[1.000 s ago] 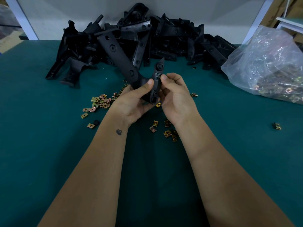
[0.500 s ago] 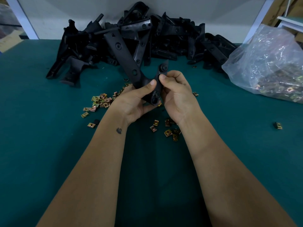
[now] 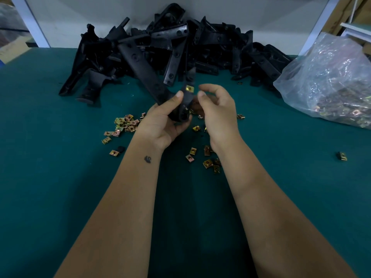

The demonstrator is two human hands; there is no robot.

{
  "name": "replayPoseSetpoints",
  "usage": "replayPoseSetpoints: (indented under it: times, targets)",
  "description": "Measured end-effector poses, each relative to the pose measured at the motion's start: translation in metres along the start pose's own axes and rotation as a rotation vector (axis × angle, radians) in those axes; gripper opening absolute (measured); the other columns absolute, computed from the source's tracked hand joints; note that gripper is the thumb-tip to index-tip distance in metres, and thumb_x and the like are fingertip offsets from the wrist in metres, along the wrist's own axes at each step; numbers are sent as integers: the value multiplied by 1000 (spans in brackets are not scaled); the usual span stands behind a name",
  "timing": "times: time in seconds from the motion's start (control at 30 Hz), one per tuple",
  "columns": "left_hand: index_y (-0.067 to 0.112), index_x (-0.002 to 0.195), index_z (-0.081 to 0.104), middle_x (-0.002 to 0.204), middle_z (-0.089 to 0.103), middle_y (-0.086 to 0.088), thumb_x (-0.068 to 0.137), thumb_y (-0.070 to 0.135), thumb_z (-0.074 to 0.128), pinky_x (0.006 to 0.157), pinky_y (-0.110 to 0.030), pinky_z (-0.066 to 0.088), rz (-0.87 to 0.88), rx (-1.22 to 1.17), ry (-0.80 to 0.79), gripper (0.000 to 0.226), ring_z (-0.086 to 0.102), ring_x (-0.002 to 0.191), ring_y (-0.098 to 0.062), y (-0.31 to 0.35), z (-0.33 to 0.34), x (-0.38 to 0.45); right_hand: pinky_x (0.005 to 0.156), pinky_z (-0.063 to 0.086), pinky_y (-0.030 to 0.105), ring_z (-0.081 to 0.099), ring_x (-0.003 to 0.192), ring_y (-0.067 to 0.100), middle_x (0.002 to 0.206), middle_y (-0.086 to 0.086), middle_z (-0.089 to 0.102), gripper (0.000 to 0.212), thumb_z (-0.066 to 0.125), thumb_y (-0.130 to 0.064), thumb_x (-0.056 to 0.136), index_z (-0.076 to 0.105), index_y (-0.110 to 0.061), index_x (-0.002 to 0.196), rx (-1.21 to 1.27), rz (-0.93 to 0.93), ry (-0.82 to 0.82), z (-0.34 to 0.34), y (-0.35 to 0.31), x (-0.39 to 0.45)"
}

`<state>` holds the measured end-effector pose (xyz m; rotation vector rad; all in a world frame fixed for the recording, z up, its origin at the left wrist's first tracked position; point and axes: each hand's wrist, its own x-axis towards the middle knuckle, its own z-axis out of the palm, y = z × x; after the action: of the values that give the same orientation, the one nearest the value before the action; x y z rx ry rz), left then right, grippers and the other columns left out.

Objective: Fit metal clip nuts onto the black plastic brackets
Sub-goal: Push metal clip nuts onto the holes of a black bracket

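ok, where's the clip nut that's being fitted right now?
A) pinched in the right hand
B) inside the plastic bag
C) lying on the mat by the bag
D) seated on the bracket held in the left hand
D: a brass-coloured clip nut sits on the short arm of the bracket gripped by the left hand; the right hand is off it, holding nothing visible.

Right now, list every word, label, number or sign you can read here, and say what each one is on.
None can be read.
Held bracket with its clip nut: no lettering shows.
Bracket pile: no lettering shows.
Loose clip nuts: too small to tell.
Plastic bag: no print visible.
Left wrist: a small dark mark, not text.
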<state>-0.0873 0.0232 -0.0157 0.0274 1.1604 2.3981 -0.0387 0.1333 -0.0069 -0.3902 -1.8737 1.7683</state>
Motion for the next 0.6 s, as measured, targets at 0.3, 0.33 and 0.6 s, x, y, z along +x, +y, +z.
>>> replayPoseSetpoints:
  times: [0.3, 0.33, 0.6]
  targets:
    - [5, 89, 63, 90, 61, -9, 93, 22, 66, 63, -26, 57, 125, -356, 127, 18, 59, 76, -20, 11, -11, 1, 91, 43, 36, 51, 109, 23, 112, 2, 63, 29, 56, -18, 95, 66, -16, 122, -879, -360, -252, 6, 16, -5]
    - [5, 91, 64, 91, 62, -8, 93, 22, 66, 64, -26, 57, 124, -355, 121, 17, 59, 77, -20, 10, -11, 1, 92, 40, 37, 47, 112, 25, 116, 4, 59, 32, 56, -22, 95, 64, -17, 126, -986, -392, -301, 8, 18, -6]
    - [5, 96, 64, 99, 64, -10, 93, 20, 67, 68, -27, 57, 117, -348, 113, 15, 59, 87, -22, 8, -10, 1, 89, 41, 37, 49, 111, 28, 115, 8, 58, 19, 59, -15, 94, 68, -10, 110, -1090, -371, -330, 9, 12, -6]
